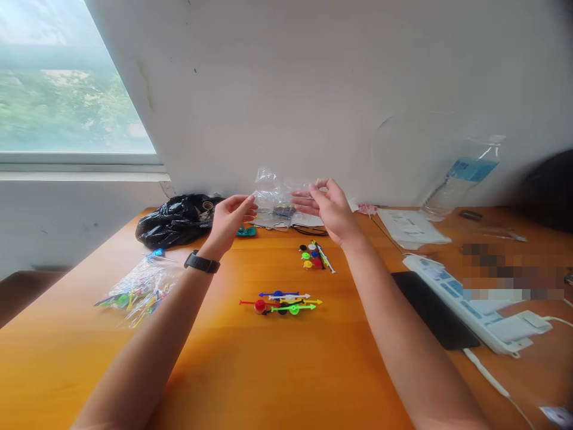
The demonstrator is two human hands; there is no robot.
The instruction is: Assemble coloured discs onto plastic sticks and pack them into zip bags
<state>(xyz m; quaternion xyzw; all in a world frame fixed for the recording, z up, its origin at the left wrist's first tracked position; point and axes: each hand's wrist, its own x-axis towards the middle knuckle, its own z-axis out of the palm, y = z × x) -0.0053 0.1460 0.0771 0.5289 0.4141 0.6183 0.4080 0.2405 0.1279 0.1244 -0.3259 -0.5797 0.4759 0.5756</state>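
Both my hands are raised over the far side of an orange wooden table [268, 370]. My left hand [230, 218], with a black wristband, pinches the left edge of a clear plastic bag [274, 194]. My right hand [329, 209] grips the bag's right edge with curled fingers. The bag is crumpled and holds small dark parts that I cannot make out. Closer to me lies a small group of coloured clock hands [282, 301]. A second cluster of coloured round pieces and thin sticks [314, 257] lies below my right hand.
A black plastic bag [176, 220] lies at the back left. A clear packet of coloured parts [141, 289] sits at the left. On the right are a white power strip [465, 304], a black pad [432, 310], papers [412, 227] and a plastic bottle [461, 179].
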